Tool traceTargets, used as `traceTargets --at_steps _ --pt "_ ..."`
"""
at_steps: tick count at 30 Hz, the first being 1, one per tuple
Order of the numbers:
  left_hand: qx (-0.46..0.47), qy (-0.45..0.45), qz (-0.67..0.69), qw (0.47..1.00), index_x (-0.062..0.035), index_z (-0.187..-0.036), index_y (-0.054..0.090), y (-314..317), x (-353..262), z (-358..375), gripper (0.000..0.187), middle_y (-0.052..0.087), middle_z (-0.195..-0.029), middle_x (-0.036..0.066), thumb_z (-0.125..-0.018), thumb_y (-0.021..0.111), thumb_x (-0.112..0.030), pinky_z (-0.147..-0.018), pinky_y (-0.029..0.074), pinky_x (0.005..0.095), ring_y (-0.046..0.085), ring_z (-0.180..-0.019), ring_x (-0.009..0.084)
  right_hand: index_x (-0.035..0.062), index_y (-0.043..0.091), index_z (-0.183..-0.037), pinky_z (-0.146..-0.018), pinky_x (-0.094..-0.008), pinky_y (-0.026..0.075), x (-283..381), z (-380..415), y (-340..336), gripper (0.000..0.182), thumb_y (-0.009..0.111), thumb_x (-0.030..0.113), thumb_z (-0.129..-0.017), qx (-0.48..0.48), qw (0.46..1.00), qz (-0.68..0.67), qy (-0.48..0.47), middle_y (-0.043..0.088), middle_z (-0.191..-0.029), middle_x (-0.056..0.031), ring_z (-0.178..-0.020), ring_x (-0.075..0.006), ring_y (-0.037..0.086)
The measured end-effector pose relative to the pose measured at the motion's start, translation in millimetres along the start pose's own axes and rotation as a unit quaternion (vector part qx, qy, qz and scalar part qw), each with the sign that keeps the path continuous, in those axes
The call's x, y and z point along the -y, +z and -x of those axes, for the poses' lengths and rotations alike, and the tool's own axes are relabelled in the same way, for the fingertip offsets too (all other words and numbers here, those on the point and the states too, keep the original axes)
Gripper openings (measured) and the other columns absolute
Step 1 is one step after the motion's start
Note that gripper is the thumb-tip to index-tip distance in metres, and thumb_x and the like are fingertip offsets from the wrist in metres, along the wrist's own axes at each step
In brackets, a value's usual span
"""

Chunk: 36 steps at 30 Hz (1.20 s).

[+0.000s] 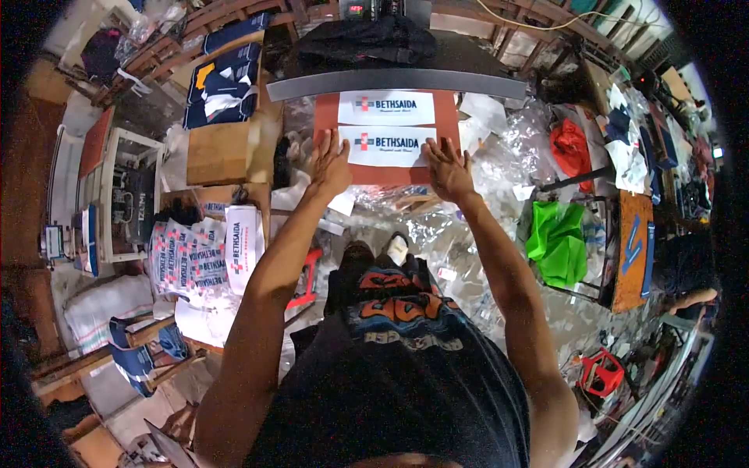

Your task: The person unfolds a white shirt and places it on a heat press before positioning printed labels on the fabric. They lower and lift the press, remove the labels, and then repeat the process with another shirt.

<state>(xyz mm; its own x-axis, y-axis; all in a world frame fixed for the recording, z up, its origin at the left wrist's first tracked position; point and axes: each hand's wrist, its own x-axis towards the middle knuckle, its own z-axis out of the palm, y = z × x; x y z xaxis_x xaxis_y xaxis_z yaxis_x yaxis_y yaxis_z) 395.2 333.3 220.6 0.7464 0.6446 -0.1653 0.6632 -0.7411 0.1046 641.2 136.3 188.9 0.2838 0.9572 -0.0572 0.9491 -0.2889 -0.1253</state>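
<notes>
Two white strips printed BETHSAIDA lie one behind the other on a reddish-brown board. My left hand rests with fingers spread at the left end of the nearer strip. At that strip's right end my right hand touches down, its fingers also apart. Neither hand grips anything. The farther strip lies untouched, just beneath the dark edge of a machine.
Printed BETHSAIDA sheets are piled on the left beside a cardboard box. Green cloth, red plastic and clear plastic wrap are on the right. A red stool stands lower right. Part of a person shows at far right.
</notes>
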Motion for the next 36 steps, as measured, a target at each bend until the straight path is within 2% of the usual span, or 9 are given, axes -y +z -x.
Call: traceTargets --at_steps 8,11,17,19,20,25,29,32,36 --pt "-0.001 0.004 0.013 1.0 -0.0052 -0.151 0.044 8.5 3.3 -2.1 0.071 0.019 -0.166 0.022 -0.083 0.064 -0.012 -0.121 0.02 0.0555 0.009 -0.156 0.0364 0.0221 0.034 -0.157 -0.115 -0.0707 0.019 1.2 4.2 5.1 0.057 0.044 0.027 -0.102 -0.01 1.0 -0.003 0.006 0.025 -0.167 0.0026 -0.156 -0.0339 0.014" --pt "-0.044 0.027 0.0 0.999 -0.0024 -0.146 0.048 12.1 6.2 -4.0 0.062 0.023 -0.163 0.026 -0.089 0.063 -0.022 -0.122 0.018 0.0572 0.015 -0.154 0.0419 0.0215 0.035 -0.156 -0.115 -0.0701 0.02 1.7 2.9 10.5 0.056 0.045 0.027 -0.102 -0.039 0.999 -0.023 0.014 0.027 -0.167 0.0015 -0.156 -0.033 0.015" --pt "-0.066 -0.016 0.086 0.994 -0.0071 -0.145 0.05 5.3 4.5 0.4 0.058 0.028 -0.163 0.019 -0.092 0.062 -0.027 -0.12 0.021 0.0583 0.015 -0.155 0.0356 0.0166 0.041 -0.152 -0.114 -0.0657 0.025 -0.1 -7.9 -6.7 0.055 0.051 0.021 -0.098 -0.016 0.998 -0.051 0.018 0.041 -0.158 -0.0046 -0.15 -0.0341 0.029" --pt "-0.156 -0.001 0.11 0.982 -0.0074 -0.139 0.057 8.8 4.7 5.0 0.052 0.042 -0.153 0.017 -0.09 0.064 -0.026 -0.117 0.029 0.0548 0.029 -0.148 0.0354 0.0147 0.045 -0.148 -0.114 -0.0582 0.03 -1.9 -9.8 -4.7 0.058 0.059 0.027 -0.093 -0.083 0.987 -0.134 0.016 0.046 -0.153 -0.0066 -0.145 -0.0338 0.035" --pt "-0.156 -0.004 0.112 0.981 -0.0074 -0.139 0.057 8.9 5.1 7.0 0.052 0.042 -0.153 0.017 -0.09 0.064 -0.026 -0.117 0.029 0.0548 0.029 -0.148 0.0354 0.0147 0.045 -0.148 -0.114 -0.0582 0.03 -1.6 -9.8 -3.9 0.058 0.059 0.027 -0.093 -0.081 0.988 -0.133 0.013 0.046 -0.153 -0.0066 -0.145 -0.0338 0.035" --pt "-0.209 -0.031 0.184 0.96 -0.0074 -0.116 0.069 -0.2 0.2 19.6 0.033 0.062 -0.118 0.013 -0.085 0.068 -0.016 -0.101 0.041 0.0491 0.052 -0.119 0.0342 0.0121 0.054 -0.14 -0.106 -0.0551 0.039 -1.4 -9.1 -4.8 0.05 0.06 0.02 -0.091 -0.178 0.967 -0.181 -0.022 0.057 -0.136 -0.0153 -0.126 -0.0374 0.05" --pt "-0.199 -0.028 0.196 0.96 -0.0066 -0.112 0.069 6.1 2.2 30.1 0.028 0.063 -0.116 0.013 -0.085 0.068 -0.014 -0.1 0.042 0.0489 0.054 -0.116 0.0338 0.0104 0.059 -0.135 -0.101 -0.0538 0.041 4.4 -3.3 -17.7 0.045 0.059 0.017 -0.09 -0.144 0.971 -0.188 0.016 0.06 -0.128 -0.0161 -0.118 -0.0388 0.053" --pt "-0.266 0.002 0.176 0.948 -0.0064 -0.11 0.07 4.4 -0.9 25.6 0.026 0.063 -0.116 0.011 -0.085 0.068 -0.013 -0.099 0.042 0.0477 0.054 -0.115 0.0324 0.0103 0.06 -0.134 -0.099 -0.054 0.041 -0.8 -10.0 -10.3 0.044 0.058 0.018 -0.091 -0.165 0.973 -0.164 -0.007 0.06 -0.125 -0.0162 -0.117 -0.0394 0.053" --pt "-0.201 0.01 0.161 0.966 -0.0088 -0.112 0.071 6.6 0.6 13.9 0.028 0.062 -0.118 0.008 -0.085 0.066 -0.014 -0.099 0.041 0.0453 0.054 -0.116 0.03 0.0118 0.06 -0.133 -0.101 -0.0592 0.038 -4.7 -14.3 10.7 0.043 0.057 0.021 -0.091 -0.125 0.983 -0.136 -0.011 0.059 -0.129 -0.0159 -0.121 -0.039 0.052"
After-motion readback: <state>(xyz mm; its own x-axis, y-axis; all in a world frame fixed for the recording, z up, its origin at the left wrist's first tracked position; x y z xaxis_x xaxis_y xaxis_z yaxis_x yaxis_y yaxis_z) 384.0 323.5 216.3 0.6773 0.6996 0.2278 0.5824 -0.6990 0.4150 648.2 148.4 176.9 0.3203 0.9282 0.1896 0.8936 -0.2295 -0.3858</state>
